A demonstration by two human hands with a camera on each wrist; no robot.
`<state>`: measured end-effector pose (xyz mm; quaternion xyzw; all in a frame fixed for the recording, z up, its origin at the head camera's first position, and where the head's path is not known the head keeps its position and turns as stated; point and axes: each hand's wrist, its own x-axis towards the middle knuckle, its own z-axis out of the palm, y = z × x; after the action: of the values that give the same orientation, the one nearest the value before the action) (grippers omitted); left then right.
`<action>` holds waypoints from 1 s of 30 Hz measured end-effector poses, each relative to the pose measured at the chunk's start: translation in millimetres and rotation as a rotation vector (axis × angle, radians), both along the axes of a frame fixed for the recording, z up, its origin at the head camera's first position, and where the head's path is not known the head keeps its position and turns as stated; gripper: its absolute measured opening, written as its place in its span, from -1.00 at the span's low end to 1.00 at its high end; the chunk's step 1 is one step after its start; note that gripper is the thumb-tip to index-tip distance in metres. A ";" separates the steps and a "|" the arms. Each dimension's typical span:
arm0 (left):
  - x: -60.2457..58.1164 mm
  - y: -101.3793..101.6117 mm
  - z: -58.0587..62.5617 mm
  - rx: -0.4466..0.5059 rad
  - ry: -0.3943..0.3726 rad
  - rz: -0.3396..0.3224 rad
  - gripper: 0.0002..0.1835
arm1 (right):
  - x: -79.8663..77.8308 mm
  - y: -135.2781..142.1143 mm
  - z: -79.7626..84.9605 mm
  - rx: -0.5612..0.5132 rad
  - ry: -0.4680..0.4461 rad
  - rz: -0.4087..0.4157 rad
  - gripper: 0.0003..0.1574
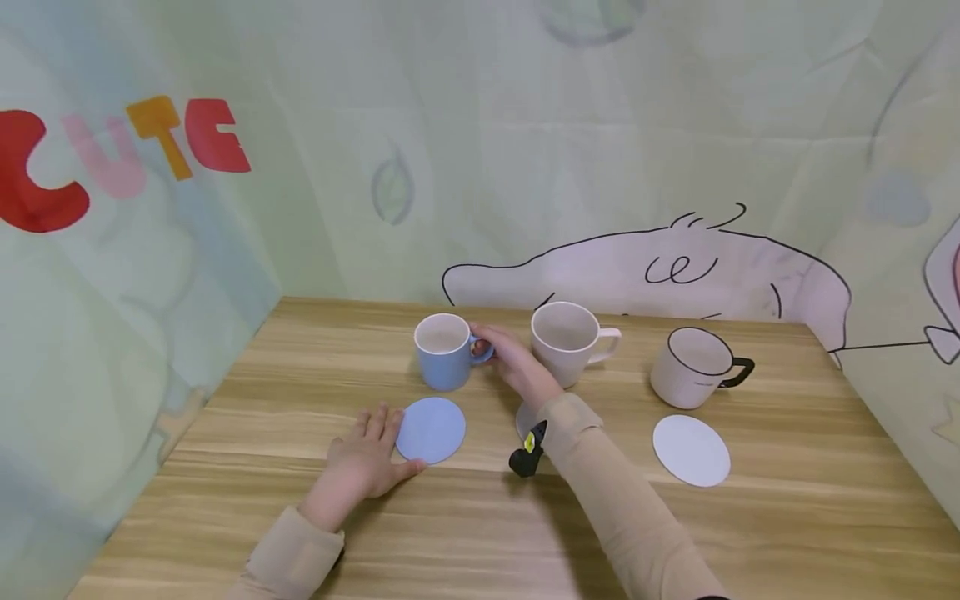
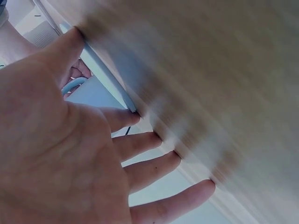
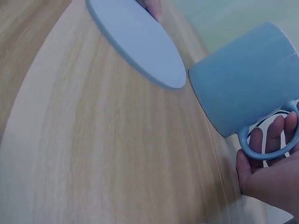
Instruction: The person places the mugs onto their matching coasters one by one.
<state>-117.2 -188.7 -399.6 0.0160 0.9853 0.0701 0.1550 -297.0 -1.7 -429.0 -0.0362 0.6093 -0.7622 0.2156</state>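
Fingers of the left hand are laid straight against the blue coaster; the blue mug is grasped at its handle by the right hand.
Behind the coaster, towards the table's back edge, the mug is stood; its taking-up is judged the step in hand, a level carry onto the coaster seemingly called for. Towards the back right corner, the black-rimmed mug's mark cannot be read; on the backdrop, "CUTE" is lettered.

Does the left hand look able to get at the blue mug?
Probably yes: the blue coaster by the left hand lies flat, barely an obstacle, and the right hand, at the handle, leaves the left side of the blue mug free.
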 end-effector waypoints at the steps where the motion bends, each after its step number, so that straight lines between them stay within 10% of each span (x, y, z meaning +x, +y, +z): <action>1: -0.1 0.1 -0.8 -0.002 -0.002 0.000 -0.05 | -0.6 0.4 -0.9 -0.009 -0.008 0.002 -0.53; 30: 0.9 0.5 0.1 -0.004 -0.006 0.004 -0.06 | 4.4 -2.3 0.6 -0.107 -0.101 -0.009 -0.46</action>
<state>-116.3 -188.2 -399.5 0.0133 0.9850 0.0684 0.1580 -292.7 -4.1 -428.5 -0.0064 0.5560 -0.7957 0.2403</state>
